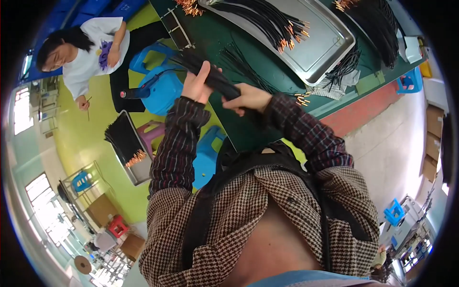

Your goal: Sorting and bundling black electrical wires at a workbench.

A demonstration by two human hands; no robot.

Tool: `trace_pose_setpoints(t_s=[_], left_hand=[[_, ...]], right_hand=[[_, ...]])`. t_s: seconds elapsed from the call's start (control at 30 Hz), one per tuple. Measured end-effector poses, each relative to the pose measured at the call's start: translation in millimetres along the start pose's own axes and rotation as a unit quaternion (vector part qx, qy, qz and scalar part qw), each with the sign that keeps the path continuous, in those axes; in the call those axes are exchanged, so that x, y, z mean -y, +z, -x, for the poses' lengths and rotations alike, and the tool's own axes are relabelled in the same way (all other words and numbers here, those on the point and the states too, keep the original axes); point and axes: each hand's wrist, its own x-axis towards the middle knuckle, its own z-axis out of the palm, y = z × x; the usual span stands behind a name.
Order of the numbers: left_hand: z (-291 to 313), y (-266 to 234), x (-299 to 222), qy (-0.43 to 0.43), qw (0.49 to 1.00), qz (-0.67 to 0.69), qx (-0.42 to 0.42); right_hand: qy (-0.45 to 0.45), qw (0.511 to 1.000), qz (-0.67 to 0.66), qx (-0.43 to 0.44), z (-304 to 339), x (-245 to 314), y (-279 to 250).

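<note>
A thick bundle of thin black cables (219, 82) is held above the edge of a dark green tabletop (244, 125). The left hand (197, 85) grips it around the middle; the right hand (252, 99) is closed around its nearer end. Loose black wires (245, 67) lie just beyond, then a rectangular silver metal tray (315, 53) bearing copper-tipped cables (263, 19).
</note>
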Motion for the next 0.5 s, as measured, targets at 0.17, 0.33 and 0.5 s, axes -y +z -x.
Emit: trace_pose_setpoints(t_s=[0.17,0.33,0.5], left_hand=[[20.8,24.9,-31.4,0.519,0.501,-0.690,0.067],[-17.8,22.7,-43.3,0.299,0.287,-0.796,0.441],[-112.3,-30.0,-65.6,0.155,0.417,-0.791,0.420]], right_hand=[[0.051,0.974,-0.186,0.118,3.5,-17.6,-34.8],[0.041,0.935,-0.265,0.231,-18.7,-19.6,-19.0],[-0.152,0.849,0.318,-0.394,-29.0,-82.4,-63.6]])
